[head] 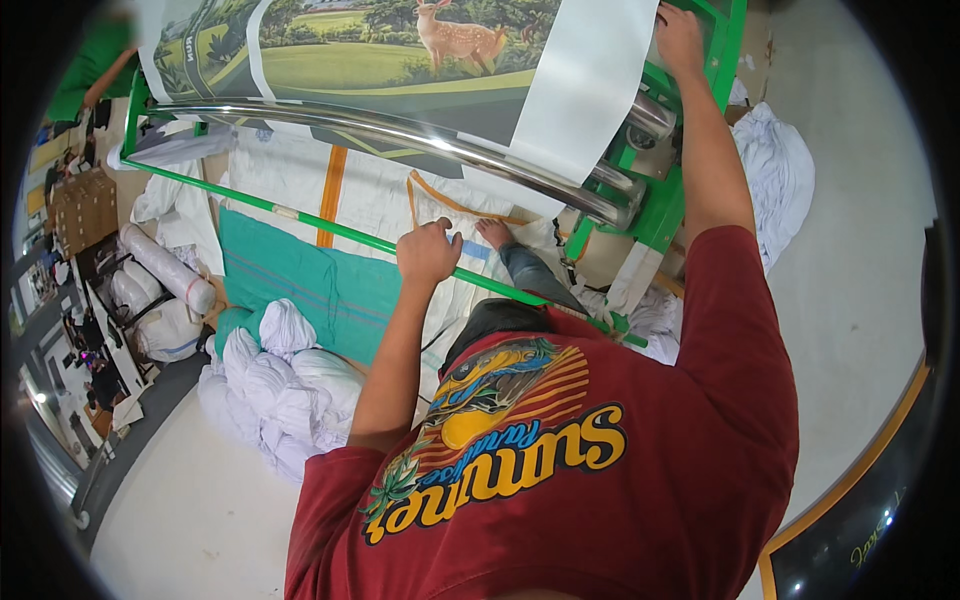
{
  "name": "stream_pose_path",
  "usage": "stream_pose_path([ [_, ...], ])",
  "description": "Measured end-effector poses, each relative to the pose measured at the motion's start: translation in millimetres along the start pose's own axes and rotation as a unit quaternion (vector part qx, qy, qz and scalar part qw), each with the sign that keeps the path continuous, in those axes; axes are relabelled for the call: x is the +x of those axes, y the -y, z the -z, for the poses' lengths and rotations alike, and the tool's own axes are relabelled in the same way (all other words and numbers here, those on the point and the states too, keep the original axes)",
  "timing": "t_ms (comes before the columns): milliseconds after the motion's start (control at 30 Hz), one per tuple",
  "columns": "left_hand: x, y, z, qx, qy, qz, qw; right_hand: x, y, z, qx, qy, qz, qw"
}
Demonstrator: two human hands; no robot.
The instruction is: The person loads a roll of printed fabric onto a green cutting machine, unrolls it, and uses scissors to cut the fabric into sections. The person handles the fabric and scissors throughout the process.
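My left hand (427, 253) lies over a green metal bar (341, 229), fingers curled past its far side; whether they grip it is unclear. At the top right, my right hand (681, 41) reaches to the green machine frame (731, 52), beside the white edge of a printed sheet (480, 71). Its fingertips are partly cut off by the picture's top edge. The sheet shows a spotted deer on a lawn and drapes over shiny metal rollers (420, 142). Below the rollers, a bare foot (493, 232) rests on white woven sheeting (367, 191).
Bundled white cloth (277, 382) lies on the floor at left, near a green woven tarp (315, 277). Plastic-wrapped rolls (169, 266) and a cardboard box (84, 210) stand farther left. Another person in green (82, 75) is at top left. More white cloth (772, 176) lies right.
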State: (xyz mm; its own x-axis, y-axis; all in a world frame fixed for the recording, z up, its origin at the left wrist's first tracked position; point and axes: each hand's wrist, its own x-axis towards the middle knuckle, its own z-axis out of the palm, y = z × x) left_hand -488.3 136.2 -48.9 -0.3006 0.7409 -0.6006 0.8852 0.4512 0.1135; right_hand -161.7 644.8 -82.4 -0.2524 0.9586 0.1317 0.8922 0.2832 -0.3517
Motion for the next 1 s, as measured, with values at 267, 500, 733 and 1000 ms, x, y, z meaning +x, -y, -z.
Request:
stream_pose_path([
  [267,0.8,1.4,2.9,-0.028,-0.013,-0.016,0.999,-6.2,-57.2,-16.7,-0.075,-0.164,0.025,0.983],
  [500,-0.2,2.5,2.2,-0.036,-0.014,-0.01,0.999,-33.9,-70.4,25.3,-0.122,-0.114,-0.018,0.986],
  [733,-6.4,2.3,11.8,-0.042,-0.041,-0.013,0.998,-51.1,4.2,22.8,-0.151,-0.128,-0.06,0.978],
  [1000,-10.7,8.7,6.4,-0.061,-0.056,-0.042,0.996,-93.7,109.8,-13.6,-0.135,0.059,0.019,0.989],
])
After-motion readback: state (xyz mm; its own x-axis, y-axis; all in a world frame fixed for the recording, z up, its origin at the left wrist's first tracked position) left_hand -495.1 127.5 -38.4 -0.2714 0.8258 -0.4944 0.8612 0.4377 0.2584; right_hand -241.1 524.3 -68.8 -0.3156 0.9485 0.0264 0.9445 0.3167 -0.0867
